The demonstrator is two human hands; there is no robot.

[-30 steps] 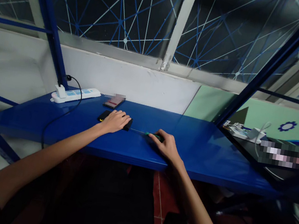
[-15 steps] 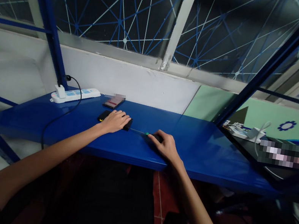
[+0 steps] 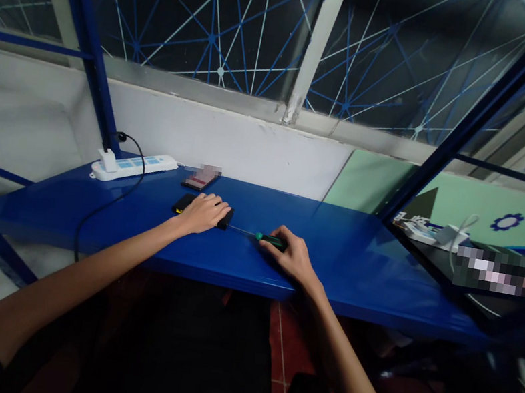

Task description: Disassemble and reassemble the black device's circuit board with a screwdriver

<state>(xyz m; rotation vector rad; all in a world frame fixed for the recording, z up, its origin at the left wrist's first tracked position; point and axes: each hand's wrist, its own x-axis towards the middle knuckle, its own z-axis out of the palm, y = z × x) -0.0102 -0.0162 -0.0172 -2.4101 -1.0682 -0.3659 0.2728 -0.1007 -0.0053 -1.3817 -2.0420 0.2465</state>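
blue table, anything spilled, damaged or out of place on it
Nothing looks spilled or plainly damaged. The black cable is a bit untidy, trailing from near the white power strip across the blue table to its front edge; the left hand hides much of the black case.

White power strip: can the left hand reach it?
Probably yes, once the left hand leaves the black box: a black cord crosses the power strip, but the nearer end is uncovered.

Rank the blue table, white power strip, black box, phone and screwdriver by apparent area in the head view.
1. Blue table
2. White power strip
3. Black box, its middle covered by the left hand
4. Phone
5. Screwdriver, thin, partly under the right hand
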